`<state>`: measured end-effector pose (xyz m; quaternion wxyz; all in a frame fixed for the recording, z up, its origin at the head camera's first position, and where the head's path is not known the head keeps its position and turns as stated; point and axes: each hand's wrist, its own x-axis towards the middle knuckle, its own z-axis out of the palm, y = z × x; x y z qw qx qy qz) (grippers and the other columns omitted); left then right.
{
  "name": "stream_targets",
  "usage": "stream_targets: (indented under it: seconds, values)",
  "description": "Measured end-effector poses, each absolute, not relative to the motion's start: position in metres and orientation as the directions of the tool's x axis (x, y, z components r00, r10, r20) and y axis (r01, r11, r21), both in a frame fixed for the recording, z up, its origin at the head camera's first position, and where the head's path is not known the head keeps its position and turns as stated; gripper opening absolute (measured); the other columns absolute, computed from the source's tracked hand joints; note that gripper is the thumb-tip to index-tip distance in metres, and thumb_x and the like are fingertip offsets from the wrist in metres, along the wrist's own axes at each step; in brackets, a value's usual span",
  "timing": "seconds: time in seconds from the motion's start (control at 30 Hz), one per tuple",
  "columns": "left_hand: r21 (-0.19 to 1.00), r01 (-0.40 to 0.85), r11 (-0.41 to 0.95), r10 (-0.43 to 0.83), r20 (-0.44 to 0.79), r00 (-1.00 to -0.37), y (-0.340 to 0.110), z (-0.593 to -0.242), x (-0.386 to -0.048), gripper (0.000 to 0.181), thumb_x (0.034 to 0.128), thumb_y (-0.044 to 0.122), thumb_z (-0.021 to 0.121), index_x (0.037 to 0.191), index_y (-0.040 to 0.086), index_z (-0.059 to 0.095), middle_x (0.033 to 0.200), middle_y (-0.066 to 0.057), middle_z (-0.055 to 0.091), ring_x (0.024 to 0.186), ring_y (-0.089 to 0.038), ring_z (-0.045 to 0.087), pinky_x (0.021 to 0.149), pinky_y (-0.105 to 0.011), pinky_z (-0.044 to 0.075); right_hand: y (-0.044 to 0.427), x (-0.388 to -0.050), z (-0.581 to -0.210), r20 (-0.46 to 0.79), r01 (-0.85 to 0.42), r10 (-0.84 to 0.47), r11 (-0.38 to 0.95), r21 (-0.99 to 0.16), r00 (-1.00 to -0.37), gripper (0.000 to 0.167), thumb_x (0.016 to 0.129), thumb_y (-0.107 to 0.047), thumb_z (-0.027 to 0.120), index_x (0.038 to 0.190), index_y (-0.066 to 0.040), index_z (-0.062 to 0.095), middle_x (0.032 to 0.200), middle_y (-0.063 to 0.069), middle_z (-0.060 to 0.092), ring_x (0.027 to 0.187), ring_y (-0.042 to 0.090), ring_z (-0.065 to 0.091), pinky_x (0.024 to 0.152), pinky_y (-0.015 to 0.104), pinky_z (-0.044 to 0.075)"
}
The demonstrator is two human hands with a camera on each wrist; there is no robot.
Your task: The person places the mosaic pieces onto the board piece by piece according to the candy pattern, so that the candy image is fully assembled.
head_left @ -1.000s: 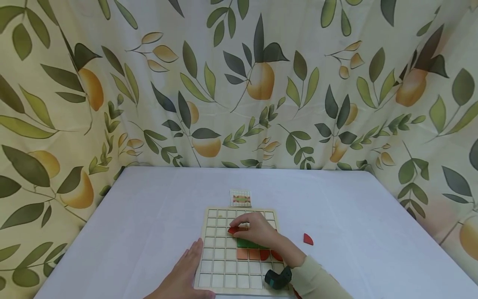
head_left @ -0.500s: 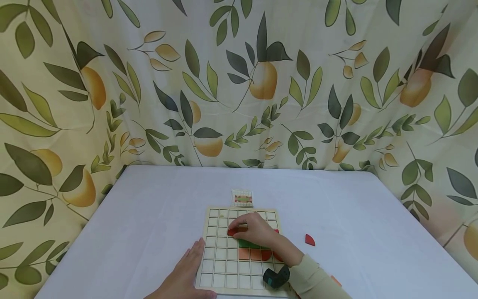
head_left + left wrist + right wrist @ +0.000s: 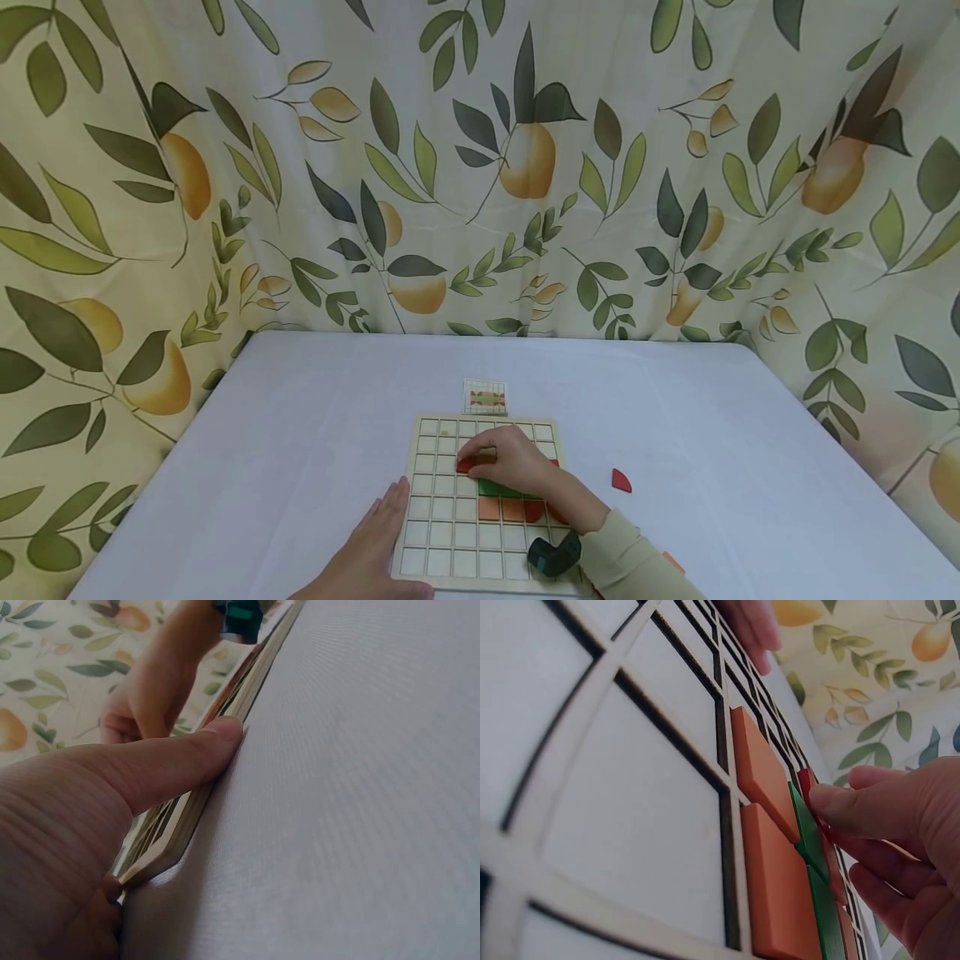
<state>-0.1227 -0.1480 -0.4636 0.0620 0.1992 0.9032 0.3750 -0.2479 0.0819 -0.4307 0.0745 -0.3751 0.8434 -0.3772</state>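
Right fingers (image 3: 838, 811) pinch red piece (image 3: 464, 467); grid board (image 3: 441, 533) holds coloured tiles (image 3: 778, 889).

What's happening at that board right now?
A person's right hand pinches a red piece at the grid board; whether it is fully seated is unclear. The left hand rests against the board's left edge. Green pieces and orange pieces sit in the grid. A pattern card lies beyond the far edge, and a loose red quarter-circle lies on the table to the right.

Red piece (image 3: 466, 466) on gridded board (image 3: 441, 536)
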Motion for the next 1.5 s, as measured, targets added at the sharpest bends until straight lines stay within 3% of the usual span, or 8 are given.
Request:
stream_targets:
  seconds: [0.33,0.7,1.23,1.5]
  values:
    - [0.702,0.316,0.639,0.411,0.036,-0.911,-0.147,-0.463,-0.123,0.125,0.0638,0.064,0.069,0.143,-0.009,0.006,0.149,-0.023,0.010,0.136,-0.035,0.006,0.096,-0.005,-0.014,0.084,-0.248,-0.431,0.141,-0.566,-0.679,0.458,-0.686,-0.721,0.019,0.080,-0.001,0.069,0.095,-0.012,0.072,0.094,-0.007,0.067,0.096,0.009,0.059,0.083,0.024,0.048]
    - [0.712,0.234,0.662,0.376,-0.046,-0.925,-0.145,-0.461,-0.124,0.129,0.0590,0.065,0.071,0.146,-0.001,0.002,0.152,-0.015,0.006,0.138,-0.030,0.002,0.094,-0.005,-0.014,0.086,-0.249,-0.430,0.140,-0.569,-0.682,0.458,-0.683,-0.718,0.018,0.079,0.001,0.069,0.094,-0.011,0.072,0.093,-0.005,0.067,0.095,0.008,0.059,0.082,0.022,0.048]
    - [0.698,0.319,0.641,0.419,0.030,-0.907,-0.146,-0.465,-0.123,0.124,0.0651,0.064,0.068,0.143,-0.009,0.006,0.150,-0.022,0.010,0.136,-0.035,0.006,0.095,-0.004,-0.014,0.090,-0.243,-0.427,0.160,-0.574,-0.655,0.485,-0.660,-0.738,0.016,0.081,-0.008,0.069,0.097,-0.013,0.072,0.096,-0.007,0.067,0.098,0.010,0.058,0.084,0.031,0.048]
    - [0.700,0.290,0.653,0.394,0.013,-0.919,-0.147,-0.464,-0.122,0.124,0.0634,0.065,0.069,0.144,-0.006,0.007,0.150,-0.019,0.011,0.137,-0.034,0.007,0.094,-0.003,-0.013,0.105,-0.233,-0.429,0.196,-0.559,-0.620,0.469,-0.683,-0.760,0.014,0.082,-0.010,0.070,0.096,-0.010,0.072,0.095,-0.004,0.068,0.095,0.013,0.060,0.085,0.037,0.048]
